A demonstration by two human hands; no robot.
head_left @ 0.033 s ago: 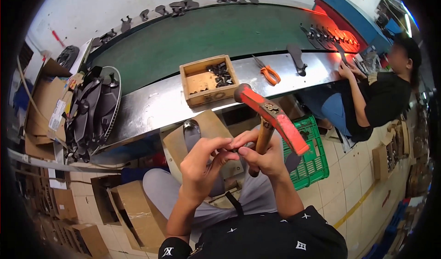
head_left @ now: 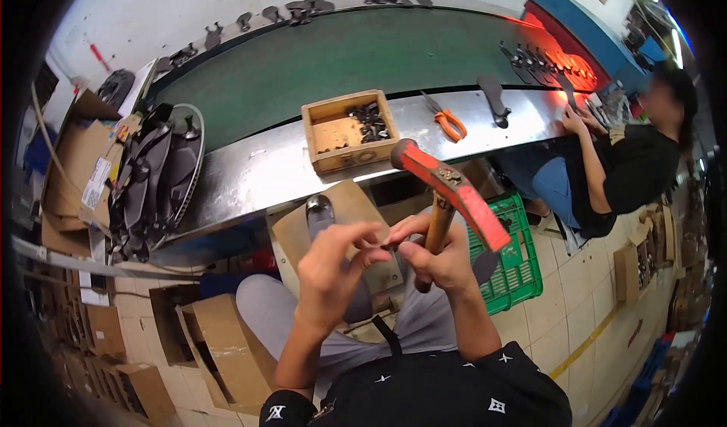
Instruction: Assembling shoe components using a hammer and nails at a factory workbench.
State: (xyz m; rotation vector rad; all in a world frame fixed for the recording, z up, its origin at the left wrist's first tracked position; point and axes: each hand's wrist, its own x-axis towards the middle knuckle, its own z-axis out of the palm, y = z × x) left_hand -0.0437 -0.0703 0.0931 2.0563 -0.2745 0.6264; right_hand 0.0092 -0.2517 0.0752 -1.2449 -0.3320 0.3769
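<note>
Hammer (head_left: 451, 178): sitting in front of the lap, near the middle of the view. Long axis of its red head is running from upper left to lower right, the blunt round face pointing upper left and the flatter end lower right. Wooden handle (head_left: 437, 230) is slanting down and slightly left from the head.

Right hand (head_left: 450, 264): closing around the handle, its thumb and forefinger also pinching a small dark piece (head_left: 390, 247). The piece's long axis is not showing clearly. Left hand (head_left: 326, 268): half curling, thumb and fingers bent toward the same piece; cannot tell whether they are touching it.

Beyond the hands: a dark sole (head_left: 321, 216) with a shiny metal end is lying on a tan board (head_left: 354, 197). On the metal surface (head_left: 257, 171), a wooden box (head_left: 354, 159) is holding small black pieces (head_left: 371, 122). Orange-handled pliers (head_left: 448, 125) are lying to its right, tips pointing upper left. Farther right, another person (head_left: 636, 165) is handling a sole.
</note>
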